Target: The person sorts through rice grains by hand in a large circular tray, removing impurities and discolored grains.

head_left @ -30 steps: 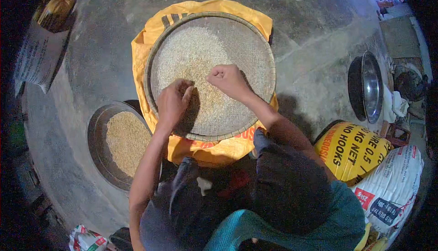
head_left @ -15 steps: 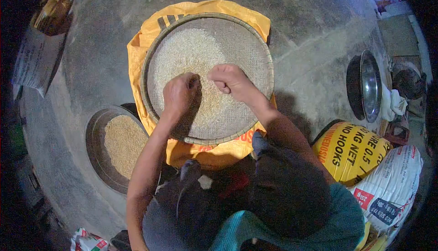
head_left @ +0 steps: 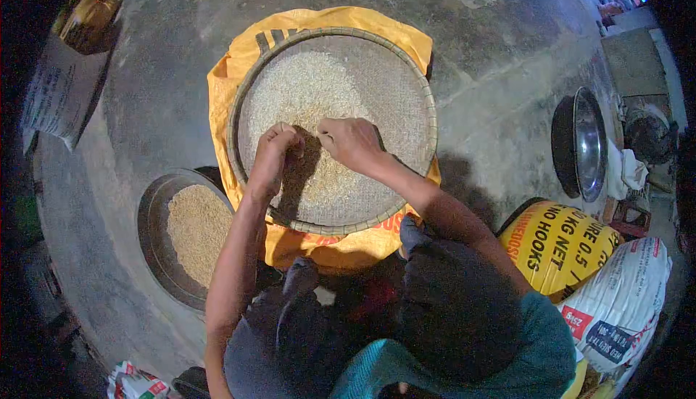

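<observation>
While our left hand (head_left: 272, 154) and right hand (head_left: 350, 141) pinch curled fingers into the grain (head_left: 312, 101), we judge careless flicks could scatter it over the woven tray (head_left: 429, 120).

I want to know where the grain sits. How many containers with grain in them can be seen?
2: the woven tray on the yellow sack under both hands, and the metal pan on the floor at the person's left. The metal bowl at right shows none.
</observation>
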Demonstrator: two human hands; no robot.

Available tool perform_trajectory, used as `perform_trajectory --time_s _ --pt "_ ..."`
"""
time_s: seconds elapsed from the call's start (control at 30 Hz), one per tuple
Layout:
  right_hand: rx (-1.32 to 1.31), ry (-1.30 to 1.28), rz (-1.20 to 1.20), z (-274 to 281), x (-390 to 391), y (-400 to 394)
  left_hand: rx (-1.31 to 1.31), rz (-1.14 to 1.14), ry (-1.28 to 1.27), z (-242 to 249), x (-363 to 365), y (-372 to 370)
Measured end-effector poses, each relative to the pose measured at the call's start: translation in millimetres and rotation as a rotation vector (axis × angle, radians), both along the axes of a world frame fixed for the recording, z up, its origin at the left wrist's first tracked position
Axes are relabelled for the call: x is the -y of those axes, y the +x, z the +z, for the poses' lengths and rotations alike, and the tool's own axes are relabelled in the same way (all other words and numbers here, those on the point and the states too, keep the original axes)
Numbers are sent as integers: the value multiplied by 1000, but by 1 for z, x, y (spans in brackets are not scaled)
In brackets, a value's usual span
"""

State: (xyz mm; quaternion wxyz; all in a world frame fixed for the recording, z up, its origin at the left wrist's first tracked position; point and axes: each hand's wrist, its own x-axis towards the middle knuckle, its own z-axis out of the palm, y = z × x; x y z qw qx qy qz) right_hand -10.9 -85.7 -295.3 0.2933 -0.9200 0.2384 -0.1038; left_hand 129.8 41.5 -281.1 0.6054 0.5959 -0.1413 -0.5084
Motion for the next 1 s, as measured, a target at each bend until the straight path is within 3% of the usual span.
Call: perform_trajectory --time_s 0.1,0.17,0.2,0.27,0.3,0.43,0.5,0.53,0.6,0.63,0.73,0.87,0.93,0.97,1.0 --pt "53 39 14 1 -2 -2 -43 33 16 8 -3 0" --pt "233 348 -73 5 2 -4 -80 68 35 9 -7 5" --pt "232 361 -69 6 9 -8 -88 63 0 4 -10 9" --pt "309 1443 -48 10 29 -13 -95 60 -38 0 -15 16" --pt "460 1643 5 11 29 -12 -56 85 -26 -1 -16 19" --pt "508 1765 98 -1 35 -9 16 94 -21 -1 -21 23" --pt "136 1193 -72 8 29 -1 58 83 -4 0 -22 24" --pt "133 1199 -73 6 22 3 62 72 -9 0 -23 24" --pt "109 384 -32 6 4 11 66 61 -12 -1 -22 24" --pt "20 218 -41 7 -1 14 68 76 11 -1 -22 23" --pt "-73 56 51 2 -6 18 66 84 32 -2 -23 25" --pt "62 182 39 4 0 12 73 141 38 -4 -26 26" --pt "191 1121 -79 11 16 7 62 156 32 -7 -27 31" --pt "407 1469 -19 9 22 4 52 167 23 -9 -27 32" --pt "401 1474 -14 8 29 3 52 175 26 -7 -27 32"
